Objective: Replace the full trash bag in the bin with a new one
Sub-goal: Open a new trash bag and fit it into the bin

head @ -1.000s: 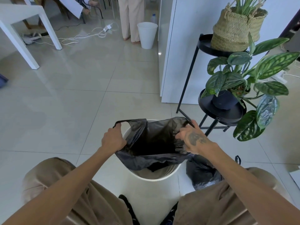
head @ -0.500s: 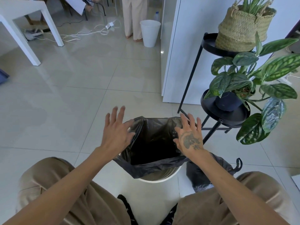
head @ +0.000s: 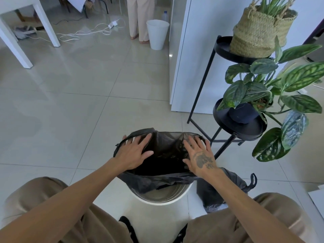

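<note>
A white round bin (head: 175,199) stands on the floor between my knees. A new black trash bag (head: 166,146) sits in its mouth, with the near edge hanging loose inside the rim. My left hand (head: 133,153) lies flat with spread fingers on the bag's left side. My right hand (head: 199,155) lies flat with spread fingers on its right side. The full black trash bag (head: 215,192), tied, rests on the floor to the right of the bin, partly hidden by my right forearm.
A black two-tier plant stand (head: 233,130) with leafy plants and a woven basket (head: 261,30) stands close on the right. A white wall panel (head: 198,58) rises behind it. Further back are a second white bin (head: 157,35), a standing person's legs (head: 140,18), floor cables (head: 82,33) and a white table leg (head: 45,23).
One second ago both hands gripped the bag's edges. They then let go, and now press flat with spread fingers on the bag's far side.
</note>
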